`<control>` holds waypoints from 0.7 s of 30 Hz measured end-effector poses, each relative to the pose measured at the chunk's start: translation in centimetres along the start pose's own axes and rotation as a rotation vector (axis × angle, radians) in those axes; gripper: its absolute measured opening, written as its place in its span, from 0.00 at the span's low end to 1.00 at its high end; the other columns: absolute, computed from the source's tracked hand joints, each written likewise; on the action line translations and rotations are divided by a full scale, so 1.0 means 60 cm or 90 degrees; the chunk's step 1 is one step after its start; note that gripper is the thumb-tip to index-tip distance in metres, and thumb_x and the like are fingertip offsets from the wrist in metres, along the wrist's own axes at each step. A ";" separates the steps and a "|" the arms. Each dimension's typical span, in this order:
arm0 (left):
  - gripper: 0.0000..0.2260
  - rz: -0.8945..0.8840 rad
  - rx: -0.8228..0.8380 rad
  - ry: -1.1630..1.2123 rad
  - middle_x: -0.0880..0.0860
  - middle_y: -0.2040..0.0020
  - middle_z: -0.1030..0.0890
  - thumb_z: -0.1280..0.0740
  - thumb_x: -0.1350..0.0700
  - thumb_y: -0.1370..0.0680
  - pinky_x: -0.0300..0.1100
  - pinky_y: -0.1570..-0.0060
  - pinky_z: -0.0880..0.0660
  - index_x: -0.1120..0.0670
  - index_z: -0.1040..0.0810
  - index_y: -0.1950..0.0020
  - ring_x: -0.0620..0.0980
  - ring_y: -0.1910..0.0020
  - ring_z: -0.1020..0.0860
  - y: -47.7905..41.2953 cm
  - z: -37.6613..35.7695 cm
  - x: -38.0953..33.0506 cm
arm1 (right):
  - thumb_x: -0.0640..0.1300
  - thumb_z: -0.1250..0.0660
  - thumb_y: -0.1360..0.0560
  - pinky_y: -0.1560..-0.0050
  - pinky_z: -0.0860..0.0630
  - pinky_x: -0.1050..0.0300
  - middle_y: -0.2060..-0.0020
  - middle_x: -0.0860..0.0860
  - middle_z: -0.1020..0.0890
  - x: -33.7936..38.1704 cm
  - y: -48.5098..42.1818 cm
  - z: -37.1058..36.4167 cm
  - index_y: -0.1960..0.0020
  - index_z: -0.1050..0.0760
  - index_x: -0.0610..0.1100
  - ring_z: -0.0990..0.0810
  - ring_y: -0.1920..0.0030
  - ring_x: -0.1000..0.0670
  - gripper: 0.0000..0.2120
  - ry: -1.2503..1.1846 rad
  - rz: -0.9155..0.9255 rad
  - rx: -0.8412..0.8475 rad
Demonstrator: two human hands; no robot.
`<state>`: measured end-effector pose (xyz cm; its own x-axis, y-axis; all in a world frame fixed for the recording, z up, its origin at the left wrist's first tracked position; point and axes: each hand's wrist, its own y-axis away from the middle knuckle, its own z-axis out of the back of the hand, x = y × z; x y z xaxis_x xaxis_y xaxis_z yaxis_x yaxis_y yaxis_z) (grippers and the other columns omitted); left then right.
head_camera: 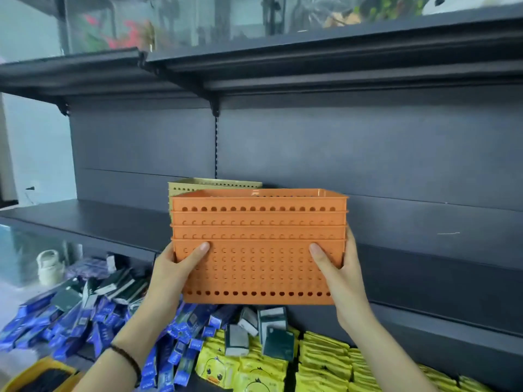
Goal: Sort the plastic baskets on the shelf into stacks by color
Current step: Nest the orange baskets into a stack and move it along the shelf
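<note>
A nested stack of several orange perforated plastic baskets [259,250] is held up in front of the dark shelf [85,219]. My left hand [172,267] grips its left end, thumb across the front wall. My right hand [336,267] grips the right end the same way. Behind the stack, a tan basket stack [198,185] stands on the shelf against the back panel, mostly hidden by the orange one.
An upper shelf [283,66] overhangs above. Below the shelf lie piles of blue boxes [85,315], dark green boxes [271,329] and yellow packets [325,360]. A small white bag [51,267] sits at lower left. The shelf board runs bare to both sides.
</note>
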<state>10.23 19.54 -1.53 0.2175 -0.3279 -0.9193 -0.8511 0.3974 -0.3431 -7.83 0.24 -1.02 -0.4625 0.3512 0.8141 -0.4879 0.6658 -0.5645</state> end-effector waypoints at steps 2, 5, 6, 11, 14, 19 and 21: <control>0.12 0.003 -0.025 -0.023 0.48 0.49 0.18 0.26 0.50 0.29 0.47 0.54 0.26 0.47 0.23 0.48 0.50 0.48 0.20 -0.008 0.084 -0.011 | 0.52 0.27 0.32 0.45 0.24 0.57 0.41 0.61 0.19 -0.009 0.019 -0.082 0.25 0.40 0.59 0.20 0.44 0.63 0.39 -0.015 -0.001 0.017; 0.18 0.008 -0.047 -0.044 0.48 0.48 0.18 0.24 0.47 0.32 0.45 0.56 0.26 0.47 0.23 0.46 0.50 0.47 0.20 -0.020 0.198 -0.018 | 0.51 0.28 0.31 0.45 0.24 0.58 0.43 0.63 0.19 -0.030 0.039 -0.192 0.25 0.40 0.58 0.20 0.44 0.63 0.38 -0.031 -0.008 0.047; 0.23 0.008 -0.052 -0.051 0.48 0.47 0.17 0.24 0.44 0.36 0.44 0.56 0.26 0.48 0.23 0.44 0.49 0.47 0.20 -0.025 0.231 -0.021 | 0.51 0.28 0.31 0.46 0.23 0.60 0.43 0.63 0.19 -0.038 0.042 -0.226 0.26 0.40 0.58 0.20 0.45 0.64 0.37 -0.036 -0.014 0.058; 0.33 0.011 -0.100 -0.075 0.49 0.45 0.18 0.27 0.36 0.45 0.47 0.51 0.26 0.47 0.25 0.42 0.49 0.46 0.20 -0.081 0.381 -0.006 | 0.47 0.29 0.29 0.54 0.22 0.70 0.44 0.62 0.19 -0.089 0.032 -0.384 0.27 0.37 0.55 0.20 0.46 0.64 0.33 -0.066 -0.036 0.104; 0.40 0.002 -0.125 -0.085 0.50 0.44 0.19 0.27 0.36 0.44 0.46 0.52 0.26 0.52 0.29 0.36 0.48 0.46 0.21 -0.141 0.456 0.021 | 0.48 0.28 0.29 0.50 0.21 0.65 0.42 0.59 0.19 -0.137 0.006 -0.476 0.27 0.37 0.54 0.19 0.45 0.62 0.33 -0.073 -0.042 0.126; 0.40 -0.021 -0.158 -0.095 0.50 0.44 0.19 0.27 0.37 0.43 0.46 0.52 0.26 0.53 0.30 0.36 0.49 0.45 0.21 -0.293 0.565 0.056 | 0.52 0.29 0.29 0.39 0.25 0.56 0.36 0.58 0.22 -0.225 -0.080 -0.632 0.25 0.40 0.56 0.22 0.39 0.61 0.36 -0.076 -0.023 0.150; 0.40 -0.028 -0.157 -0.097 0.51 0.43 0.20 0.27 0.36 0.43 0.47 0.49 0.26 0.53 0.30 0.36 0.50 0.44 0.21 -0.370 0.605 0.062 | 0.52 0.29 0.29 0.38 0.26 0.56 0.36 0.60 0.23 -0.256 -0.128 -0.695 0.25 0.41 0.57 0.23 0.39 0.62 0.36 -0.085 -0.016 0.152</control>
<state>47.30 40.63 -4.33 0.3101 -0.2006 -0.9293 -0.9255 0.1598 -0.3433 33.91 17.22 -3.52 -0.5337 0.2363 0.8120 -0.6535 0.4943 -0.5733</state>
